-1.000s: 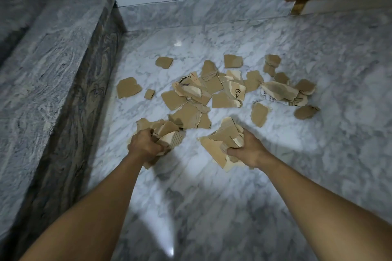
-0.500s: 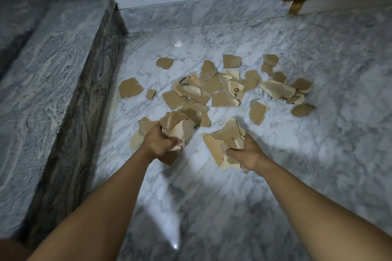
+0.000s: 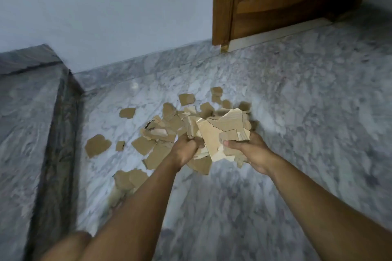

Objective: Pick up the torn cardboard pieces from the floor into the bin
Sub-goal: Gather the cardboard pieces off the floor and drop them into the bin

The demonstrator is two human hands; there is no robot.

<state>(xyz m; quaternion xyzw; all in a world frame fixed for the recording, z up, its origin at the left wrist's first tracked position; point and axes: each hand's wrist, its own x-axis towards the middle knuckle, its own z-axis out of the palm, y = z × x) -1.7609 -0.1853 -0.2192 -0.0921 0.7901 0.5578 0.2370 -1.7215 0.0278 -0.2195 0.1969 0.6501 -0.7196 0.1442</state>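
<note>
My left hand (image 3: 185, 150) and my right hand (image 3: 250, 150) are side by side above the floor, and together they grip a bundle of torn cardboard pieces (image 3: 220, 131). Several more brown cardboard pieces (image 3: 146, 144) lie scattered on the marble floor behind and to the left of my hands. A few pieces (image 3: 130, 178) lie beneath my left forearm. No bin is in view.
A raised grey stone ledge (image 3: 25, 133) runs along the left. A white wall (image 3: 106, 17) stands behind the pile. A wooden door (image 3: 282, 0) is at the back right. Marble floor (image 3: 307, 123) stretches to the right.
Both hands have come together and lifted off the floor with their cardboard handfuls. The view has tilted up, showing the wall and door.
</note>
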